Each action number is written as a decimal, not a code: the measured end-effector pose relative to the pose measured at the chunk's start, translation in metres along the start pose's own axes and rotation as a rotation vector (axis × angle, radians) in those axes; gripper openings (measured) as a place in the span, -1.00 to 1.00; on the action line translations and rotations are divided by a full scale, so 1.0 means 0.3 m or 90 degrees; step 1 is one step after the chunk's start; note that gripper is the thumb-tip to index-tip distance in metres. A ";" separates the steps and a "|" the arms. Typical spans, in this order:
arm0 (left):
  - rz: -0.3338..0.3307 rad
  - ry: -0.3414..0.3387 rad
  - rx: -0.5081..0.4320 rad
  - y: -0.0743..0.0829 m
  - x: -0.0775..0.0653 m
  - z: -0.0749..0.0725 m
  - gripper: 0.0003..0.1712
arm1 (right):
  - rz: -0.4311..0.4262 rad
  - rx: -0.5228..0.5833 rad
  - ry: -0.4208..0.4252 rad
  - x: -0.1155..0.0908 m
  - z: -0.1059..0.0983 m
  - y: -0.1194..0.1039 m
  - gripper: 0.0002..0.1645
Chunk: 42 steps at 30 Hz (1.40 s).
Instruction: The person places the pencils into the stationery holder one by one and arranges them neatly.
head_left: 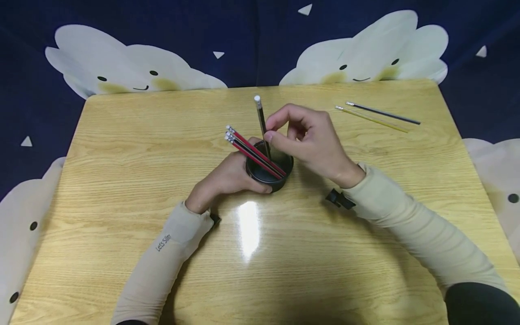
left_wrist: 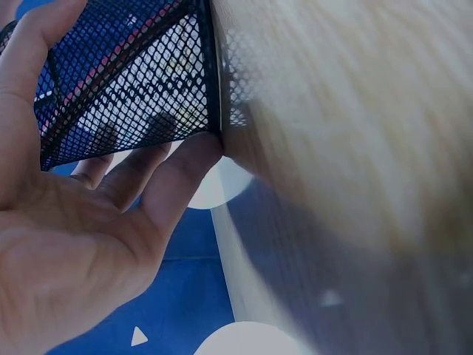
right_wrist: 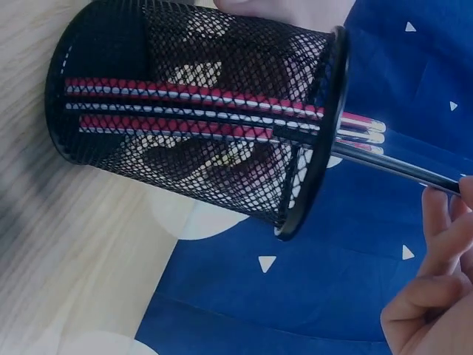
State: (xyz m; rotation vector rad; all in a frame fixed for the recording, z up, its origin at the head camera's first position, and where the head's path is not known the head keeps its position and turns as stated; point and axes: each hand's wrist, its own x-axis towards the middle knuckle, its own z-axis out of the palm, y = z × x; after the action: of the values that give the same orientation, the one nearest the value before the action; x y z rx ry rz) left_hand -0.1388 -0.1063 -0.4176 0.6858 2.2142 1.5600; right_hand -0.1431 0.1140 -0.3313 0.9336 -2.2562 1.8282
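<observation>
A black mesh pencil cup [head_left: 281,184] stands on the table with my left hand [head_left: 227,176] gripping it from the left side. In the left wrist view the fingers [left_wrist: 181,177] wrap the mesh close to the tabletop. Several red and black pencils [head_left: 251,152] lean left inside the cup, white eraser ends up. Thumb and forefinger of my right hand [head_left: 314,142] pinch a black pencil [head_left: 261,118] above the rim, its white eraser upward. The right wrist view shows this pencil's lower end [right_wrist: 292,134] just inside the cup's mouth, above the base.
A yellow pencil [head_left: 373,119] and a dark pencil [head_left: 386,112] lie side by side at the table's back right. The wooden table [head_left: 134,149] ends at the back against a dark blue cloth [head_left: 260,40] printed with white clouds.
</observation>
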 end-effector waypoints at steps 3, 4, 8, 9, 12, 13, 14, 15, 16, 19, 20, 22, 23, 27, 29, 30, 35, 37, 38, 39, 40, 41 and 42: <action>-0.003 0.000 0.005 0.002 0.001 -0.001 0.06 | 0.012 0.003 0.001 -0.006 0.003 0.005 -0.89; -0.004 -0.001 0.006 0.002 0.001 -0.002 0.06 | 0.016 0.004 0.001 -0.009 0.004 0.006 -0.89; -0.007 -0.003 0.004 0.001 0.002 -0.003 0.07 | 0.035 0.006 -0.004 -0.018 0.011 0.012 -0.88; -0.007 -0.004 0.003 0.002 0.002 -0.003 0.06 | 0.039 0.005 -0.007 -0.021 0.012 0.014 -0.88; -0.014 -0.006 0.006 0.002 0.000 -0.003 0.06 | 0.048 -0.003 -0.019 -0.027 0.019 0.021 -0.89; -0.017 -0.006 0.010 0.003 -0.001 -0.003 0.07 | 0.049 -0.008 -0.025 -0.029 0.021 0.023 -0.90; -0.022 -0.007 0.012 0.004 -0.002 -0.003 0.08 | 0.047 -0.017 -0.032 -0.029 0.024 0.027 -0.90; -0.028 -0.007 0.015 0.005 -0.004 -0.004 0.10 | 0.046 -0.025 -0.040 -0.030 0.027 0.030 -0.90; -0.036 -0.009 0.018 0.006 -0.006 -0.004 0.09 | 0.043 -0.036 -0.048 -0.030 0.029 0.034 -0.90; -0.051 -0.014 0.024 0.009 -0.010 -0.006 0.01 | 0.030 -0.069 -0.070 -0.030 0.038 0.045 -0.91; -0.048 -0.014 0.023 0.008 -0.010 -0.006 -0.01 | 0.026 -0.081 -0.076 -0.030 0.041 0.049 -0.91; -0.040 -0.013 0.024 0.007 -0.009 -0.005 -0.05 | 0.019 -0.101 -0.086 -0.030 0.047 0.056 -0.91; -0.034 -0.011 0.025 0.005 -0.008 -0.005 -0.05 | 0.016 -0.111 -0.089 -0.030 0.050 0.058 -0.92; -0.032 -0.003 0.027 0.003 -0.006 -0.003 -0.01 | 0.007 -0.152 -0.102 -0.030 0.061 0.065 -0.94; -0.044 -0.003 0.027 0.005 -0.007 -0.002 -0.02 | 0.001 -0.177 -0.109 -0.030 0.067 0.069 -0.95; -0.053 -0.003 0.028 0.006 -0.008 -0.003 -0.03 | -0.005 -0.188 -0.113 -0.031 0.070 0.070 -0.94; -0.048 0.002 0.013 0.010 -0.007 -0.001 -0.12 | -0.057 -0.246 -0.131 -0.038 0.086 0.088 -0.92; -0.031 0.003 -0.004 0.010 -0.004 0.001 -0.15 | -0.075 -0.265 -0.135 -0.042 0.091 0.092 -0.93; -0.024 0.003 -0.011 0.011 -0.002 0.001 -0.16 | -0.079 -0.272 -0.138 -0.043 0.092 0.093 -0.92; -0.019 0.003 -0.015 0.011 -0.002 0.002 -0.16 | -0.080 -0.278 -0.140 -0.043 0.094 0.091 -0.92; -0.016 0.003 -0.016 0.012 -0.001 0.002 -0.17 | -0.079 -0.283 -0.142 -0.043 0.096 0.090 -0.92; -0.014 0.004 -0.014 0.012 -0.001 0.002 -0.17 | -0.078 -0.288 -0.143 -0.043 0.097 0.089 -0.92; -0.012 0.005 -0.011 0.011 0.000 0.001 -0.17 | -0.075 -0.294 -0.145 -0.043 0.099 0.088 -0.92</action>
State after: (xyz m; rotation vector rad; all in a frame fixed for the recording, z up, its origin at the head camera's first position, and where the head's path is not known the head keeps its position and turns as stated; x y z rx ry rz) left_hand -0.1379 -0.1051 -0.4146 0.6529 2.2040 1.5730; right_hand -0.1373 0.0945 -0.3679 1.1920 -2.5261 1.1230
